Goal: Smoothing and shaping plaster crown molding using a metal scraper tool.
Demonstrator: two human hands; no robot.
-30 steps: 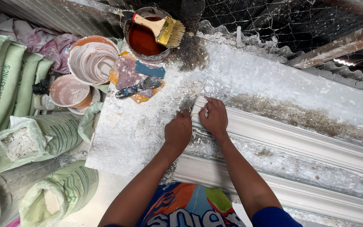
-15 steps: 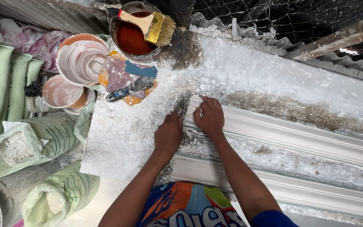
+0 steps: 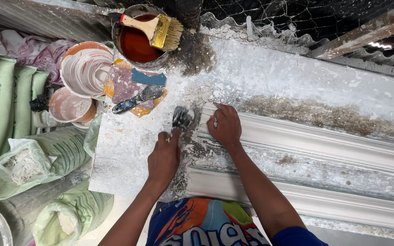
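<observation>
Shifted since the earlier frames: left hand (image 3: 164, 157) drawn back from beside the right, now closed around the handle of a small scraper (image 3: 182, 117), its plaster-caked blade lying on the table just left of the moulding's end. Largest, a long white plaster cornice moulding (image 3: 315, 141), stepped in parallel ridges and hollows, running off right across a plaster-dusted work table (image 3: 270, 73), rough, crusted, stained brown along one band. Left of the table, pale green woven sacks (image 3: 5, 100), one open on white lumps. Beyond, a round tin of red-brown liquid (image 3: 135, 45) with a wooden-handled paintbrush (image 3: 158, 29) laid across its rim, bristles yellow and stiff. Beside it, two plaster-smeared mixing bowls (image 3: 85, 68), orange outside, coated white within. Nearer, a blotched pink and orange board (image 3: 126, 84) bearing a dark-handled putty knife (image 3: 137, 98). Right hand (image 3: 225, 125) flat on the moulding's left end, fingers (image 3: 217, 109) bent and pressed onto the top ridge, pinching nothing visible.
</observation>
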